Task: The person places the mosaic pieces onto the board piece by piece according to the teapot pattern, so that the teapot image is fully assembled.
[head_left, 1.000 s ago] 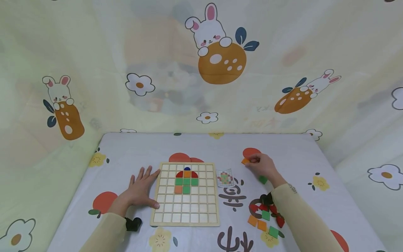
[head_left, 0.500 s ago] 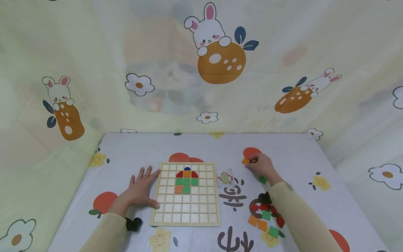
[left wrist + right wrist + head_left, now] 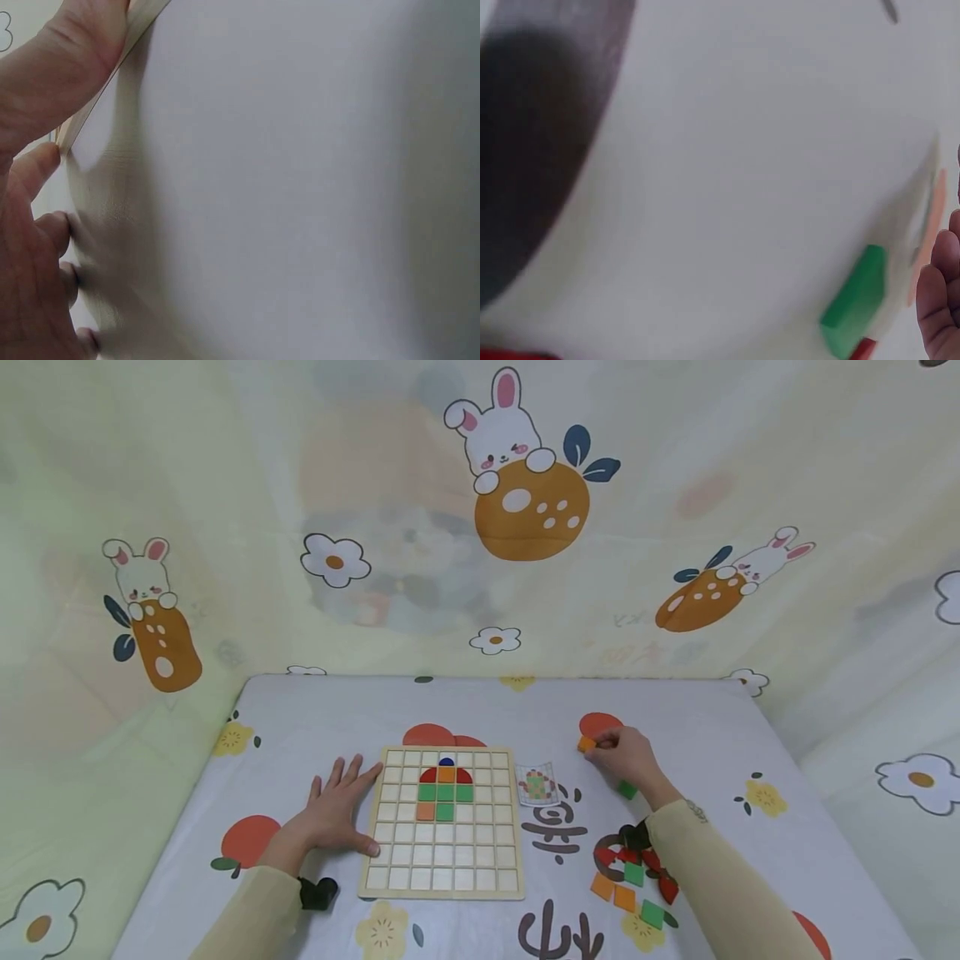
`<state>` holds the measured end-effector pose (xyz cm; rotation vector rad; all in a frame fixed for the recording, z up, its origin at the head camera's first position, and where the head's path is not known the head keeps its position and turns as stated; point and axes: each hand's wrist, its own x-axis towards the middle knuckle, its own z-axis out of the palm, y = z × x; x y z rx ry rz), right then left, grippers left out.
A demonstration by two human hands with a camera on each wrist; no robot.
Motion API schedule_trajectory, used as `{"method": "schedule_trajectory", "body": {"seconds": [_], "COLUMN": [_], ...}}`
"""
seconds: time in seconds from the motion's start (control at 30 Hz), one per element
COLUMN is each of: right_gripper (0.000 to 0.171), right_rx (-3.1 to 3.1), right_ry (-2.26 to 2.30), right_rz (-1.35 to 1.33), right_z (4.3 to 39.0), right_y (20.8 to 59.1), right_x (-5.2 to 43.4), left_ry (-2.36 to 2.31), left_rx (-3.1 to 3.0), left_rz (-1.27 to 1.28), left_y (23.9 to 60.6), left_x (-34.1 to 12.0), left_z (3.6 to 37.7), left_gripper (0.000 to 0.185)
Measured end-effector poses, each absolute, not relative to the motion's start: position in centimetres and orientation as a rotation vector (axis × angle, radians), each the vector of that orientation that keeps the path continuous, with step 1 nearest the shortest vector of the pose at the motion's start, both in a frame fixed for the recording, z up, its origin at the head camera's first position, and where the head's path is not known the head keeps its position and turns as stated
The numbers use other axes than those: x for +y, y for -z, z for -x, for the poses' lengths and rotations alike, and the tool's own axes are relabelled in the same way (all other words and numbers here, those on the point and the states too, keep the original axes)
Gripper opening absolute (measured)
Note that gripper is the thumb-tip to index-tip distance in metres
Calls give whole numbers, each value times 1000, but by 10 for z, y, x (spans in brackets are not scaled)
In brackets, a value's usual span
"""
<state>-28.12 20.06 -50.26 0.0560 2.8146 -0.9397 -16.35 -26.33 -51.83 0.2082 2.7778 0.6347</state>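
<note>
My left hand (image 3: 337,810) is spread with straight fingers at the left edge of a wooden grid board (image 3: 442,880); its thumb and index finger touch the frame. In the left wrist view the thumb (image 3: 60,67) lies against the board's edge. Blue, red, orange and green pieces fill some upper cells of the board. To the right, beyond the pattern card (image 3: 536,784), my right hand (image 3: 630,758) pinches an orange square tile (image 3: 586,744) between thumb and fingertips, over a red print on the cloth. In the right wrist view only some fingers (image 3: 936,300) show.
A green piece (image 3: 627,790) lies under the right wrist, partly hidden. Nearer the front right, loose orange tiles (image 3: 624,897), green tiles (image 3: 652,913) and red pieces (image 3: 667,888) lie beside the right forearm. A patterned curtain (image 3: 405,610) stands behind the table.
The orange tile has turned slightly in the right fingertips. The left hand and the board have stayed in place.
</note>
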Motion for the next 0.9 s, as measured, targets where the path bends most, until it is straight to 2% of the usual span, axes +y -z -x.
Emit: {"method": "schedule_trajectory", "body": {"seconds": [0.43,0.9], "right_gripper": [28,22], "right_rx": [2837,2693], "right_ry": [1077,1104], "right_rz": [276,316], "right_z": [255,221], "right_y": [469,476], "right_x": [164,97], "left_ry": [-651,-656], "left_rx": [2783,2786], "left_rz": [-222,-226], "left_y": [511,512], "left_x": [-262,-262], "left_z": [161,161], "left_gripper": [126,127]}}
